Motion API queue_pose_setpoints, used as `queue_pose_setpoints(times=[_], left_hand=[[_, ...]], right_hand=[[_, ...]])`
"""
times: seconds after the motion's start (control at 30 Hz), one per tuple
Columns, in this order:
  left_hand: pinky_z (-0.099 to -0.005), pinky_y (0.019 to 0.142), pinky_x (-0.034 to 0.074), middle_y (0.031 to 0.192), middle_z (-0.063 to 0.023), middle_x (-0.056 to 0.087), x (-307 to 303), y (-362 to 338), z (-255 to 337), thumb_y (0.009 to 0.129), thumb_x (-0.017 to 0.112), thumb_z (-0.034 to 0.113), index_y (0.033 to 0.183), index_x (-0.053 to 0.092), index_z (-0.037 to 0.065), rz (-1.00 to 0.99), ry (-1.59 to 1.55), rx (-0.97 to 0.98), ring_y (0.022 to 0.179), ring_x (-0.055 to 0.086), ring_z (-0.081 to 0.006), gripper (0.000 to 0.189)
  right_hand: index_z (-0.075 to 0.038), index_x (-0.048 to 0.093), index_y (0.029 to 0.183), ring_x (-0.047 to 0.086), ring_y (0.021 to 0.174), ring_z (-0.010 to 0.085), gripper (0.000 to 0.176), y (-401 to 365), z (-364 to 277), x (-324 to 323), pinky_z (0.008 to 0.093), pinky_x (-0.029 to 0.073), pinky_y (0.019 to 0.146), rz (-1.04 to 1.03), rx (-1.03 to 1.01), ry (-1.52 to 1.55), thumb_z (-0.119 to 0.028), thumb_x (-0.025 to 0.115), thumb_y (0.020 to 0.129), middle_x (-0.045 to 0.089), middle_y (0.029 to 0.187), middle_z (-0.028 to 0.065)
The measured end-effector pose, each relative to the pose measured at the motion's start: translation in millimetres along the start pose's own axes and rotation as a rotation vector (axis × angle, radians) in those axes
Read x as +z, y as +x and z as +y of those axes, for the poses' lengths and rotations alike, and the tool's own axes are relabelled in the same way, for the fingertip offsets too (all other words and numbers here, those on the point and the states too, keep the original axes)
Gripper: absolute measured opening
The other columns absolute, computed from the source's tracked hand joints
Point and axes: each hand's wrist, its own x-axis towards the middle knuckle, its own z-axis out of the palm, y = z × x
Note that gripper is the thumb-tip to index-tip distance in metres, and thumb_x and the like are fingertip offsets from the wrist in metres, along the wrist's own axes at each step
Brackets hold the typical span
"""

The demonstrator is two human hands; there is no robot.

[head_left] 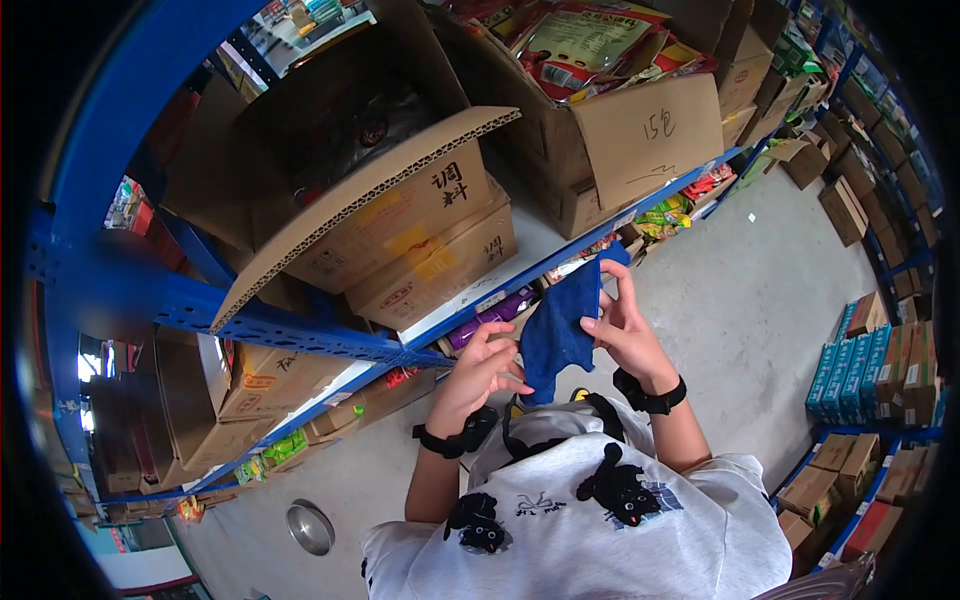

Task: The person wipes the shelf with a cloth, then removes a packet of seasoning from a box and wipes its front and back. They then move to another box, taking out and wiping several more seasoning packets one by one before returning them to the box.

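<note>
A blue cloth [562,325] hangs in front of my chest, below the edge of the blue metal shelf [300,335]. My right hand [625,330] pinches the cloth's upper right edge, fingers closed on the fabric. My left hand [480,370] touches the cloth's lower left side with the fingers curled against it. Both wrists wear black bands. My grey shirt with black animal prints fills the bottom of the view.
Open cardboard boxes [400,200] sit on the shelf, one [600,100] full of snack packets. A metal bowl [310,527] lies on the concrete floor. Stacked cartons [870,370] and more shelving line the aisle's right side.
</note>
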Motion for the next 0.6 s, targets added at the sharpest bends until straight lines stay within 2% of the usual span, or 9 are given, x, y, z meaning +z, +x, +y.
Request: queue_pose_setpoints(times=[0.1, 0.17, 0.23, 0.27, 0.43, 0.5, 0.53, 0.57, 0.6], left_hand=[[-0.0260, 0.051, 0.050, 0.110, -0.0140, 0.051, -8, 12, -15, 0.092, 0.043, 0.013, 0.122, 0.034, 0.005, -0.029, 0.063, -0.053, 0.078, 0.059, -0.0182, 0.032], [-0.0255, 0.057, 0.049, 0.112, -0.0115, 0.052, -2, 18, -18, 0.093, 0.044, 0.018, 0.123, 0.037, 0.005, -0.076, 0.021, -0.103, 0.082, 0.059, -0.0169, 0.033], [-0.0290, 0.072, 0.047, 0.115, -0.0077, 0.052, 8, 24, -22, 0.094, 0.045, 0.023, 0.122, 0.041, 0.006, -0.122, -0.044, -0.131, 0.092, 0.056, -0.0157, 0.034], [-0.0317, 0.085, 0.040, 0.116, -0.0033, 0.052, 5, 28, -27, 0.094, 0.044, 0.026, 0.121, 0.045, 0.007, -0.135, 0.055, -0.142, 0.103, 0.051, -0.0132, 0.033], [-0.0304, 0.095, 0.035, 0.122, -0.0033, 0.049, 13, 26, -11, 0.091, 0.051, 0.019, 0.125, 0.042, 0.003, -0.232, -0.094, 0.087, 0.112, 0.044, -0.0120, 0.038], [-0.0289, 0.097, 0.033, 0.126, -0.0064, 0.046, 6, 21, -3, 0.089, 0.054, 0.015, 0.126, 0.041, 0.001, -0.080, 0.018, 0.250, 0.116, 0.042, -0.0123, 0.042], [-0.0254, 0.089, 0.038, 0.116, -0.0057, 0.052, 4, 17, 1, 0.089, 0.054, 0.014, 0.118, 0.046, 0.002, 0.003, 0.105, 0.274, 0.106, 0.047, -0.0102, 0.033], [-0.0254, 0.089, 0.038, 0.116, -0.0057, 0.052, -7, 16, 3, 0.089, 0.054, 0.014, 0.118, 0.046, 0.002, 0.002, 0.104, 0.274, 0.106, 0.047, -0.0102, 0.033], [-0.0232, 0.082, 0.039, 0.106, -0.0037, 0.055, -17, 15, 6, 0.089, 0.053, 0.014, 0.112, 0.048, 0.002, 0.029, 0.265, 0.147, 0.097, 0.049, -0.0083, 0.026]], right_hand=[[-0.018, 0.018, 0.132, 0.051, 0.105, 0.0174, 0.064, 1, 2, 7, 0.0291, 0.048, 0.081, -0.041, -0.067, 0.164, 0.001, 0.055, 0.082, 0.045, 0.121, 0.0108], [-0.018, 0.018, 0.133, 0.050, 0.107, 0.0178, 0.066, -1, 3, 10, 0.0289, 0.047, 0.083, -0.070, -0.022, 0.240, 0.002, 0.055, 0.081, 0.045, 0.122, 0.0110], [-0.017, 0.017, 0.134, 0.049, 0.109, 0.0181, 0.069, -1, 4, 10, 0.0287, 0.046, 0.085, -0.100, 0.026, 0.317, 0.003, 0.055, 0.080, 0.045, 0.122, 0.0113], [-0.017, 0.018, 0.134, 0.049, 0.109, 0.0183, 0.069, -1, 4, 9, 0.0285, 0.046, 0.086, -0.116, 0.058, 0.348, 0.003, 0.056, 0.080, 0.044, 0.124, 0.0115], [-0.015, 0.019, 0.133, 0.050, 0.107, 0.0173, 0.068, -3, 1, 2, 0.0279, 0.046, 0.085, -0.070, 0.091, 0.359, 0.005, 0.055, 0.079, 0.044, 0.125, 0.0118], [-0.013, 0.021, 0.132, 0.052, 0.105, 0.0146, 0.065, -2, 6, -8, 0.0266, 0.047, 0.083, 0.017, -0.086, -0.099, 0.008, 0.052, 0.080, 0.048, 0.122, 0.0110], [-0.011, 0.026, 0.130, 0.053, 0.100, 0.0107, 0.059, -2, 4, -11, 0.0242, 0.048, 0.079, 0.087, -0.066, -0.173, 0.011, 0.049, 0.080, 0.054, 0.115, 0.0088], [-0.011, 0.026, 0.130, 0.053, 0.100, 0.0107, 0.059, -2, 5, -17, 0.0242, 0.048, 0.079, 0.088, -0.067, -0.174, 0.011, 0.049, 0.080, 0.054, 0.115, 0.0088], [-0.010, 0.030, 0.127, 0.053, 0.098, 0.0095, 0.056, -2, 9, -25, 0.0223, 0.047, 0.077, 0.147, -0.033, -0.233, 0.012, 0.048, 0.079, 0.056, 0.111, 0.0075]])
